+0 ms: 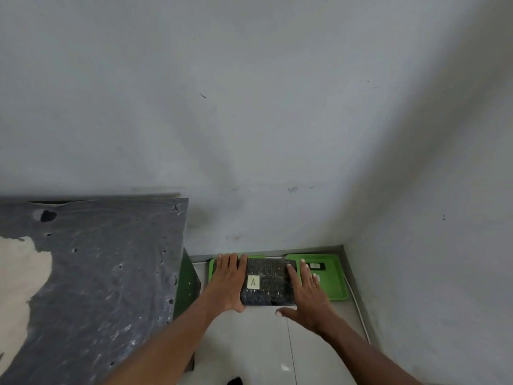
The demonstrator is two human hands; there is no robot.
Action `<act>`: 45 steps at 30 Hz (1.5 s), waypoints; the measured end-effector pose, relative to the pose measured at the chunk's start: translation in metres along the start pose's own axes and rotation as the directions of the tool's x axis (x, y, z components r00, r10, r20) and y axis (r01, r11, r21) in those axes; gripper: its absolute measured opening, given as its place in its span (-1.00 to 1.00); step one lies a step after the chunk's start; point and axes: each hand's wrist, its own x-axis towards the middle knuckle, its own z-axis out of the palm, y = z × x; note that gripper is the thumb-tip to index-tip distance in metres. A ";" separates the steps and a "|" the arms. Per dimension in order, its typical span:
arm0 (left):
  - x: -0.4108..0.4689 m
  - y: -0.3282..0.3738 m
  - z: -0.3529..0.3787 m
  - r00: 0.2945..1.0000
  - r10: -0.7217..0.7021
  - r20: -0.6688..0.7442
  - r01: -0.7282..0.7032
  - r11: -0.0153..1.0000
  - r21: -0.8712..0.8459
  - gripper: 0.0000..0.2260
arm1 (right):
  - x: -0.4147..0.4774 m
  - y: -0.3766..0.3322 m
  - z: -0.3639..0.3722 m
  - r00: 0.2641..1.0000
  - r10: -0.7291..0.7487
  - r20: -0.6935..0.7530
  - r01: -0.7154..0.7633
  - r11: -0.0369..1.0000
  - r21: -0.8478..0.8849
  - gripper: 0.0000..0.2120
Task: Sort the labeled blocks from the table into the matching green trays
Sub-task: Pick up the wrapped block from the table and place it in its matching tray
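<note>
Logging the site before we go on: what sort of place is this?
Likely a bare indoor room corner: plain grey plaster walls, pale tiled floor holding two green plastic trays, and a table under worn grey sheeting.

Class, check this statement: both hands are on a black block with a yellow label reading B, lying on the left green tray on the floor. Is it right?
Not quite. The head view shows the label reads A, not B. The rest holds: the left hand and right hand are on the black block, over the left green tray.

Dim, flat indoor light, soft overall focus, wide-angle bending at the edges, faint sheen on the floor tiles (pixel 266 354).
</note>
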 end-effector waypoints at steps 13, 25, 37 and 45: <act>0.089 -0.002 0.135 0.987 -0.160 -0.032 0.157 0.985 -0.065 -0.04 | 0.090 0.086 0.147 0.998 -0.050 -0.031 0.053 0.995 0.090 0.18; 0.194 -0.038 0.379 0.964 -0.244 -0.104 0.245 0.969 -0.002 0.07 | 0.211 0.150 0.396 0.996 -0.056 -0.066 0.065 0.988 0.139 0.11; 0.239 -0.075 0.465 0.947 -0.320 -0.031 0.315 0.943 -0.107 0.17 | 0.263 0.167 0.483 0.991 -0.063 0.114 0.047 0.989 0.139 0.01; 0.301 -0.121 0.516 0.949 -0.312 0.052 0.316 0.942 -0.112 0.12 | 0.310 0.168 0.564 0.951 -0.088 0.297 0.041 0.986 0.161 -0.04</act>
